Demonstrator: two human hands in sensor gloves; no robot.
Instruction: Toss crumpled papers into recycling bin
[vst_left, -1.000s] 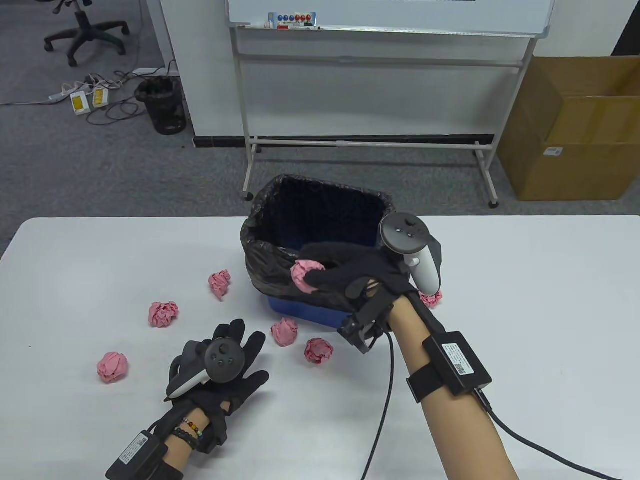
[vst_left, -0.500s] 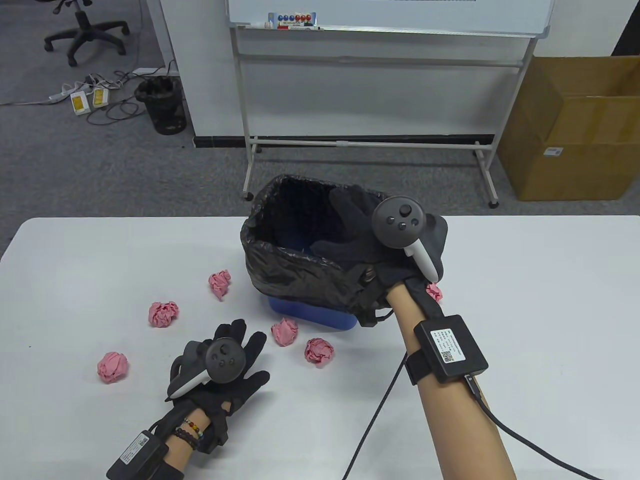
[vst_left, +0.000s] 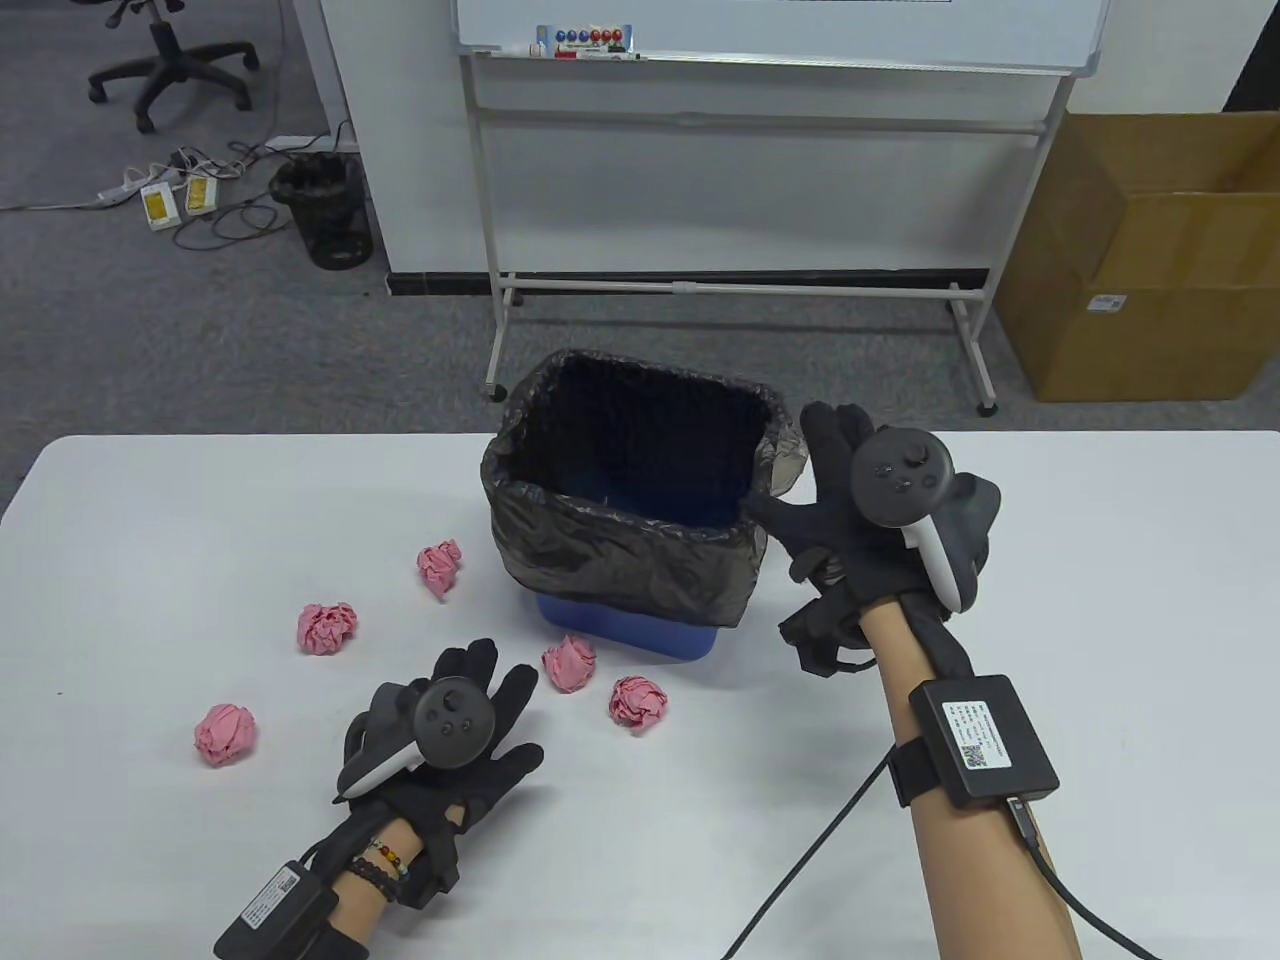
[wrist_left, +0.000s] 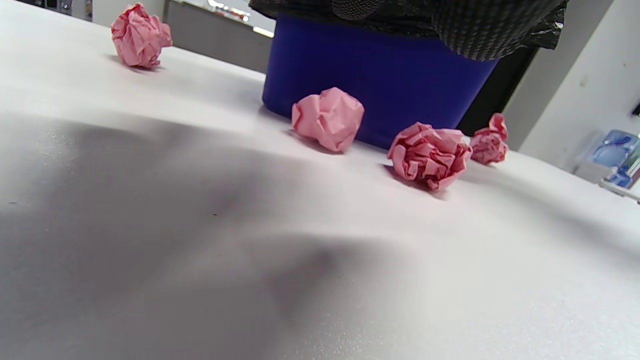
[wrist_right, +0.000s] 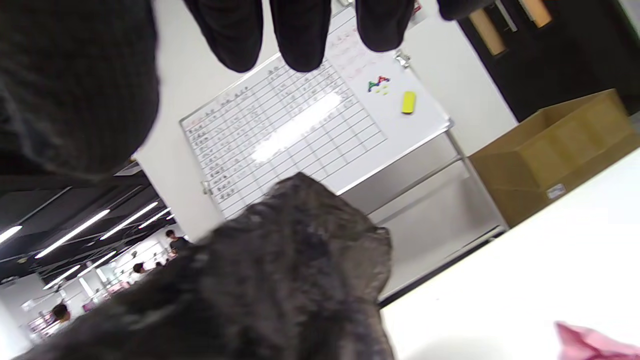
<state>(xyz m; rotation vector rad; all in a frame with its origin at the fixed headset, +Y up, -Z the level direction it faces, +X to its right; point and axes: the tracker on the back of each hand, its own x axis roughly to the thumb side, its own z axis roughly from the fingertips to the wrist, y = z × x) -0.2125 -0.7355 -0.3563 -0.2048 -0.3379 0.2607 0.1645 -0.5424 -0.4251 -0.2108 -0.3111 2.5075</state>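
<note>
A blue recycling bin (vst_left: 640, 630) with a black liner (vst_left: 610, 550) stands mid-table. My right hand (vst_left: 812, 482) is raised just right of the bin's rim, fingers spread and empty; its fingertips (wrist_right: 300, 35) hang at the top of the right wrist view, over the liner (wrist_right: 280, 280). My left hand (vst_left: 500, 712) rests flat on the table, empty. Pink crumpled papers lie left of and before the bin: one by its left side (vst_left: 440, 566), two further left (vst_left: 326, 627) (vst_left: 225, 733), two at its front (vst_left: 568, 663) (vst_left: 637, 702). Another paper (wrist_right: 590, 345) lies under my right hand.
Beyond the table's far edge stand a whiteboard on a wheeled frame (vst_left: 740, 285), a cardboard box (vst_left: 1160, 270) at the right and a black mesh basket (vst_left: 325, 210) on the floor. In the left wrist view the two front papers (wrist_left: 328, 117) (wrist_left: 429, 155) lie before the bin (wrist_left: 375, 75).
My right hand carried a pink paper over the bin's rim, let it go inside, and drew back to the right with fingers spread. My left hand has stayed put.
</note>
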